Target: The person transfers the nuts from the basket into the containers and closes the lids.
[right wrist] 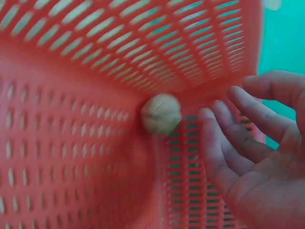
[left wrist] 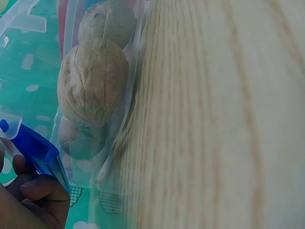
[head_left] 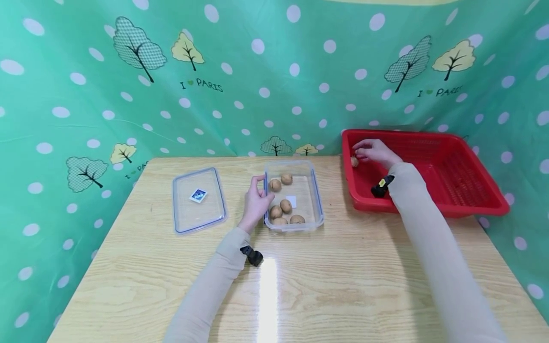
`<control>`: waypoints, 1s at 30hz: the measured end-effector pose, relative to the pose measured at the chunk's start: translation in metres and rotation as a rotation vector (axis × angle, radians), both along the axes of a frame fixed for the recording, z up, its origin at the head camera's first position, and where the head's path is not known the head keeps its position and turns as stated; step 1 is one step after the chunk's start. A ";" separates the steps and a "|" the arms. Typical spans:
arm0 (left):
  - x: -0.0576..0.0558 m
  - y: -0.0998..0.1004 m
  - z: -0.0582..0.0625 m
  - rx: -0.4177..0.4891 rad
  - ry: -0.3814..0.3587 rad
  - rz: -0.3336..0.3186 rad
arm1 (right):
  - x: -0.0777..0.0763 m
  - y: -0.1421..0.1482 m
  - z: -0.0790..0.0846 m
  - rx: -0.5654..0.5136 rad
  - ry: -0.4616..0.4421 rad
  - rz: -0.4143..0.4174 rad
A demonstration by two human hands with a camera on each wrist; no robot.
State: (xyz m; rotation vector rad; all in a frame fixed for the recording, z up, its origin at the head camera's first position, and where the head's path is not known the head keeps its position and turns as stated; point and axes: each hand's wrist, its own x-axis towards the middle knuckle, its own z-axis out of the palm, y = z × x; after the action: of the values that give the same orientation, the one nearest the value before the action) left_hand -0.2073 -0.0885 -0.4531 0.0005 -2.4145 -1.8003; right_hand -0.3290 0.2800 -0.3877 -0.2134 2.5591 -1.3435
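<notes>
A clear plastic food container (head_left: 305, 193) holds several walnuts (head_left: 286, 206). My left hand (head_left: 256, 204) grips its left wall, with the thumb over the rim. Close up in the left wrist view, the curled fingers (left wrist: 45, 191) are at a blue latch (left wrist: 38, 148), and walnuts show through the container's side. Over at the right, my right hand (head_left: 375, 152) reaches into a red plastic basket (head_left: 437, 183). One walnut (right wrist: 161, 114) lies in the basket's corner. Beside it, the right hand's fingers are spread and loosely bent, apart from the walnut in the right wrist view.
Left of the container lies its clear lid (head_left: 184, 216), edged in blue with a small label (head_left: 198, 195) on it. The wooden table (head_left: 326, 281) ends at a green dotted cloth (head_left: 240, 71) behind. Slotted walls surround the inside of the basket.
</notes>
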 end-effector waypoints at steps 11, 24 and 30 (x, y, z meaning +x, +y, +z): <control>0.001 -0.002 0.000 -0.016 0.004 0.001 | -0.004 -0.001 -0.012 0.166 0.030 0.080; 0.001 0.000 -0.001 -0.031 -0.003 -0.008 | -0.001 0.009 -0.014 0.268 -0.061 0.087; -0.001 0.000 0.001 -0.026 -0.007 -0.017 | 0.001 0.008 -0.015 0.282 -0.012 0.124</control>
State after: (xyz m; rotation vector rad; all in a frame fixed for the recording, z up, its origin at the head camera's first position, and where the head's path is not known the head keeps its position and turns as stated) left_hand -0.2082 -0.0887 -0.4521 -0.0165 -2.4501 -1.7787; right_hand -0.3285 0.2883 -0.4024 -0.3040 2.6381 -0.9247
